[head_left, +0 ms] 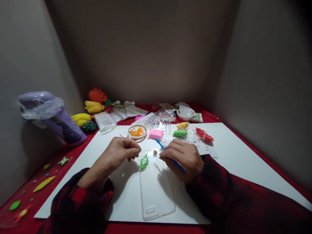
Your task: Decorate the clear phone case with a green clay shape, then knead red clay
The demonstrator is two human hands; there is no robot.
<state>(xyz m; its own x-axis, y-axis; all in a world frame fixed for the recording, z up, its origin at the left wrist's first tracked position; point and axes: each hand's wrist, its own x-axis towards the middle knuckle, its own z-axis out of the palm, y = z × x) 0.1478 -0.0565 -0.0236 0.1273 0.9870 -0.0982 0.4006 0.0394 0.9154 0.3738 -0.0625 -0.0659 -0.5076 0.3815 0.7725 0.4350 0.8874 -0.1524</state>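
Observation:
A clear phone case [158, 191] lies on a white board between my hands. On its upper left sits a spiky green clay shape [144, 161] with a whitish middle, and near its top edge rests a tiny round cream-and-red piece [155, 152]. My right hand [184, 157] grips a thin blue modelling tool [179, 166], its flat end pointing up and left above the case. Thumb and fingertips of my left hand [119, 151] are pinched together just left of the case's top; anything between them is too small or hidden to name.
Behind the case are an orange-filled ring [137, 132], a pink clay packet [156, 134], and bagged green [180, 133], yellow [182, 125] and red clay [204, 134]. A purple tumbler [63, 125] leans at left by artificial flowers [94, 106]. The white board [243, 169] covers red cloth.

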